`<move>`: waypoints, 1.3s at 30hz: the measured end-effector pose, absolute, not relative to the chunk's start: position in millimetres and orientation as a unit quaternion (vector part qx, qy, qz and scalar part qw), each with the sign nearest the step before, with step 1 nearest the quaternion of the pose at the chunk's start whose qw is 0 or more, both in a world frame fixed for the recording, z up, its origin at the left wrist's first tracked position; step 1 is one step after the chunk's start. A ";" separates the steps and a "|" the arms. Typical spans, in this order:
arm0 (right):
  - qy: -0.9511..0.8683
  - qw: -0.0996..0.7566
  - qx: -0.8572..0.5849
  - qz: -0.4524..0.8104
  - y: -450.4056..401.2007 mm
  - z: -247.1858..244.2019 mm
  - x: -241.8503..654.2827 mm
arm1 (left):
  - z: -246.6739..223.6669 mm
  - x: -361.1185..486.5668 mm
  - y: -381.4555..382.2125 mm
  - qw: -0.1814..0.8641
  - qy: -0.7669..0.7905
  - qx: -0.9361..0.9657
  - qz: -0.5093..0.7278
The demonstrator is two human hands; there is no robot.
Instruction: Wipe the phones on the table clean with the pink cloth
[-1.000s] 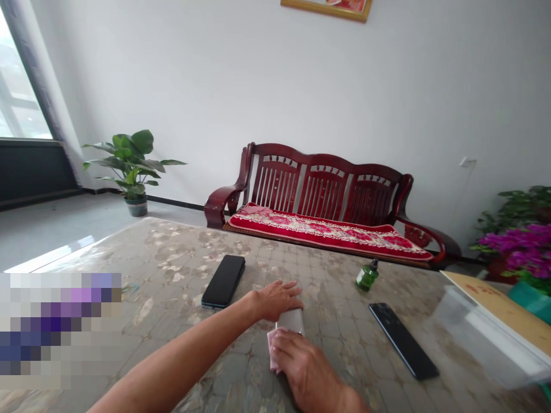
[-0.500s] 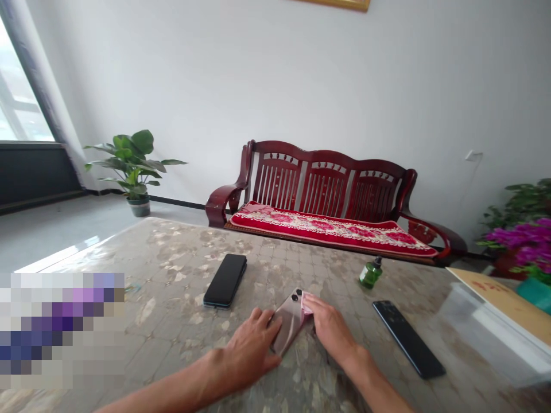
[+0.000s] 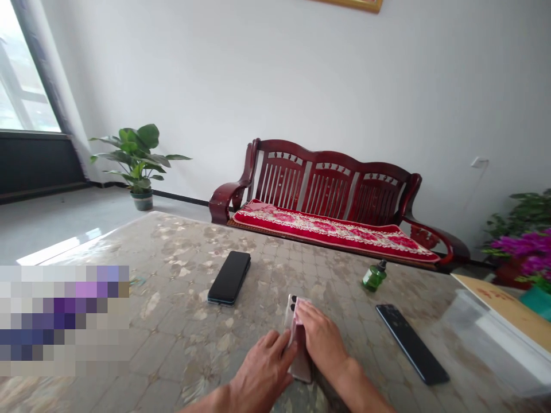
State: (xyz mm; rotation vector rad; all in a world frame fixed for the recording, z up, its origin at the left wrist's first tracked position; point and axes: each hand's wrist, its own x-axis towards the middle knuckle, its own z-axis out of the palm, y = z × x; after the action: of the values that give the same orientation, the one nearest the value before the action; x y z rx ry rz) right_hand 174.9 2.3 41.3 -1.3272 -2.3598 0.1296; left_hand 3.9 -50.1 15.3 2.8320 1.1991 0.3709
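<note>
A smartphone (image 3: 303, 367) with a pale pinkish back and dark camera lenses is between my hands, low over the table. My left hand (image 3: 267, 367) grips its left side, fingers and thumb closed on the edge. Pressed against the upper back by my right hand (image 3: 322, 335) is a pink cloth (image 3: 300, 308), mostly covered by the fingers. Beyond my left hand a black smartphone (image 3: 229, 277) lies on the table. To the right of my right hand lies another dark phone (image 3: 411, 343), and behind it stands a small green spray bottle (image 3: 373, 276).
The table (image 3: 172, 338) has a patterned cover. A clear plastic box (image 3: 473, 327) with a tan folder (image 3: 508, 304) on top stands at the right, near purple flowers (image 3: 523, 252). Beyond the table is a red wooden bench (image 3: 327, 183). The left foreground is pixelated.
The pinkish phone has turned from slanted to nearly upright in view. My left hand has shifted right, closer to my right hand, which keeps the cloth on the phone's back.
</note>
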 end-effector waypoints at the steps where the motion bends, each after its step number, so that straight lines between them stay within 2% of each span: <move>1: -0.840 0.213 -0.498 0.036 10.5 40.8 173.4 | 14.1 3.3 -50.6 0.021 0.386 0.914 0.121; 4: -0.824 0.211 -0.526 0.017 23.0 38.9 170.0 | 12.5 1.8 -52.5 0.023 0.392 0.912 0.121; 12: -0.866 0.242 -0.438 0.028 -21.2 23.0 193.6 | 20.5 -0.2 -56.1 -0.023 0.341 0.935 0.089; 18: -0.834 0.220 -0.504 0.051 16.6 41.2 176.4 | 24.3 0.9 -56.5 -0.028 0.355 0.929 0.101; 24: -0.854 0.201 -0.477 0.056 32.6 48.8 151.7 | 34.7 0.2 -56.6 0.000 0.367 0.926 0.090; 33: -0.888 0.195 -0.416 0.021 13.3 33.9 154.9 | 18.2 1.5 -55.3 0.008 0.372 0.923 0.099; 39: -0.876 0.226 -0.425 0.032 13.6 43.6 158.3 | 26.4 1.8 -56.3 0.026 0.378 0.921 0.089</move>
State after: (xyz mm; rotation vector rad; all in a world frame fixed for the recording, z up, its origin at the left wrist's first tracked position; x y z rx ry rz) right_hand 158.3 13.6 43.6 -1.1706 -2.4163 0.0884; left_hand 1.8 -56.3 26.4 2.8479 1.1687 0.2742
